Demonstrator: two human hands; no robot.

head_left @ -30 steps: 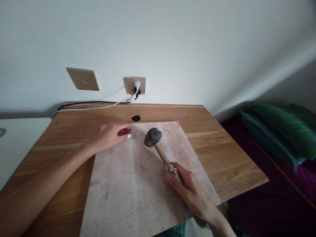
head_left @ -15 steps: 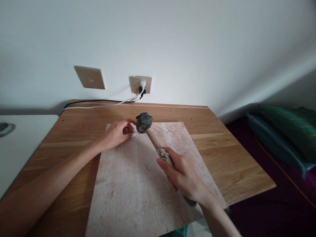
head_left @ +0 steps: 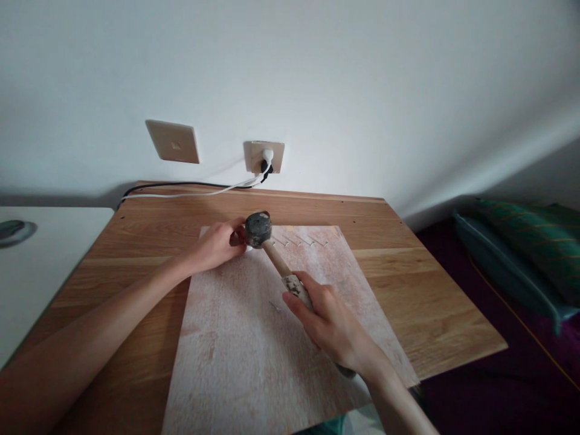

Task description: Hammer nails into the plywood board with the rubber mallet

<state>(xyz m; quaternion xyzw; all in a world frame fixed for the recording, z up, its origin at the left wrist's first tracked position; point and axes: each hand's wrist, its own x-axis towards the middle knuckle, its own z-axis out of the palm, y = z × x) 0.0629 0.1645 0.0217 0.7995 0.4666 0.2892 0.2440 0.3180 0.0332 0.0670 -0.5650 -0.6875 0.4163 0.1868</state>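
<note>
My right hand (head_left: 328, 311) is wrapped round the handle of a mallet (head_left: 277, 258), which has a black head and a worn, white-marked grip. Its head is right beside the fingertips of my left hand (head_left: 222, 241) and partly covers them. Those fingers are pinched on a nail near the far edge of a whitewashed wooden board (head_left: 226, 338); the nail itself is hidden now. To the right of the mallet head, several nails (head_left: 299, 243) stand slanted in a row along the board. One loose nail (head_left: 275, 306) lies mid-board.
Under the board is a wooden tabletop (head_left: 399, 290) with small holes. Black and white cables (head_left: 190, 192) run along its back to a wall socket (head_left: 265, 157). A white surface (head_left: 49, 260) adjoins at left. Green cushions (head_left: 521, 260) lie on purple fabric at right.
The mallet head has moved slightly left and down, closer to my left fingertips, and now covers them in part. My left hand keeps its pinch. The view has shifted a little.
</note>
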